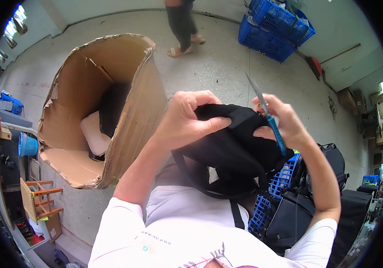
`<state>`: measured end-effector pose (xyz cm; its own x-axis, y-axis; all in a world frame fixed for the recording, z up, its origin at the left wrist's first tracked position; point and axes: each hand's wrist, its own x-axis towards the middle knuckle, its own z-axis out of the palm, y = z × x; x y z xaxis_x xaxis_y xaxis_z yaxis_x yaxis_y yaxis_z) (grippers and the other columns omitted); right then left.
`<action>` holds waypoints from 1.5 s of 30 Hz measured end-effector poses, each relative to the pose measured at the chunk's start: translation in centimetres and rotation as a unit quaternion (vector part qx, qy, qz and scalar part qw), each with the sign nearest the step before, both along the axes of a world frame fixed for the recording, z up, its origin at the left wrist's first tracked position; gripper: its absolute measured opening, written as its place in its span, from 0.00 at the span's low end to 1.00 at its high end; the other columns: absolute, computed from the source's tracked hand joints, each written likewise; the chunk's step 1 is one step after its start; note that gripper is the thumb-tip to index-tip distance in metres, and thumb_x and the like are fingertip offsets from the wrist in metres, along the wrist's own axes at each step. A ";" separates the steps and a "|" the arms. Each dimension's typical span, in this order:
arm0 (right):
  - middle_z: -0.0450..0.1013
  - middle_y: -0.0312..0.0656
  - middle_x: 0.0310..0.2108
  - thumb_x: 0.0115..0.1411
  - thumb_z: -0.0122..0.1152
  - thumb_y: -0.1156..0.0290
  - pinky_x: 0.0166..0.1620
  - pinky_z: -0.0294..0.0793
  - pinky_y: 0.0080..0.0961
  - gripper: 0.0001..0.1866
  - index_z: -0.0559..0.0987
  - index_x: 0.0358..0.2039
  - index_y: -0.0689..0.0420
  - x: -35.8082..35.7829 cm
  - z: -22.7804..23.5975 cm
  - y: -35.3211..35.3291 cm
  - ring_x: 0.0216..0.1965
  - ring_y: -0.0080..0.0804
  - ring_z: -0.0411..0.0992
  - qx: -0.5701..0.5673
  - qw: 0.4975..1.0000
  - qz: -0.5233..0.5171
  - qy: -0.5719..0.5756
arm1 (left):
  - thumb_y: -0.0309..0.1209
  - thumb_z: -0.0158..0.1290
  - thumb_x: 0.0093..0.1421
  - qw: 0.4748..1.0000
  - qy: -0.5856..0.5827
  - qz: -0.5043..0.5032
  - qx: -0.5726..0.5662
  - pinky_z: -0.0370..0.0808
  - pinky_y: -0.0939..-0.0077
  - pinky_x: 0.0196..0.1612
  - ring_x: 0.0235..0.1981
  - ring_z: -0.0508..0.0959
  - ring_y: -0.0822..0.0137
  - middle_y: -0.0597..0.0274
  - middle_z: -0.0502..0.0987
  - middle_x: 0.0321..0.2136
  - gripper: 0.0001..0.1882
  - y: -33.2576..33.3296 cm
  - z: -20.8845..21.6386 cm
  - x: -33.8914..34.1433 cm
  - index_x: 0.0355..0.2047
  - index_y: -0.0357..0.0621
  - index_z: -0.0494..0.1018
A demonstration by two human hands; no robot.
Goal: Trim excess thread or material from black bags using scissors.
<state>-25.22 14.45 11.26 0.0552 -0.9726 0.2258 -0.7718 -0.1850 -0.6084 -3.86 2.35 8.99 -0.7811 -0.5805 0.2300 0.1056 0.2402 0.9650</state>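
A soft black fabric bag (pixel 240 147) with hanging straps lies across my lap. At its upper left edge, my left hand (pixel 187 118) is closed on the black fabric, the thumb flat over it and the fingers behind. My right hand (pixel 287 120) holds blue-handled thread snips (pixel 272 127), their pointed blade aimed up and away from me. The fingertips of that hand also touch the bag's upper right edge. Folds of fabric hide the inside of the bag.
A big open cardboard box (pixel 149 98) with dark and pale pieces inside stands left. Black bags (pixel 292 214) and a blue crate (pixel 260 214) sit close by my right side. Farther off are stacked blue crates (pixel 267 40), a walking person (pixel 180 27) and a wooden stool (pixel 44 192).
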 end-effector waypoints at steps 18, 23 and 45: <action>0.64 0.28 0.24 0.44 0.69 0.71 0.32 0.61 0.11 0.26 0.69 0.44 0.59 0.4 1.0 3.1 0.25 0.16 0.60 0.089 0.973 -0.159 -0.142 | 0.23 0.54 0.51 0.919 0.141 0.036 0.367 0.71 0.85 0.35 0.30 0.75 0.77 0.66 0.77 0.28 0.10 -0.6 -10.4 2.8 0.35 0.39 0.75; 0.61 0.36 0.21 0.38 0.68 0.46 0.31 0.63 0.23 0.36 0.70 0.42 0.57 -2.0 2.0 4.8 0.24 0.28 0.62 0.046 0.990 -0.132 -0.009 | 0.24 0.55 0.50 0.915 0.185 -0.016 0.357 0.70 0.84 0.32 0.27 0.74 0.77 0.66 0.77 0.27 0.08 -1.1 -11.5 1.5 0.32 0.40 0.75; 0.66 0.41 0.16 0.42 0.69 0.57 0.21 0.65 0.22 0.23 0.74 0.32 0.60 -2.9 2.2 5.6 0.14 0.29 0.63 -0.009 0.986 -0.081 0.147 | 0.24 0.55 0.51 0.907 0.181 -0.018 0.379 0.72 0.82 0.36 0.30 0.76 0.74 0.63 0.77 0.31 0.10 -1.1 -11.6 1.1 0.36 0.38 0.74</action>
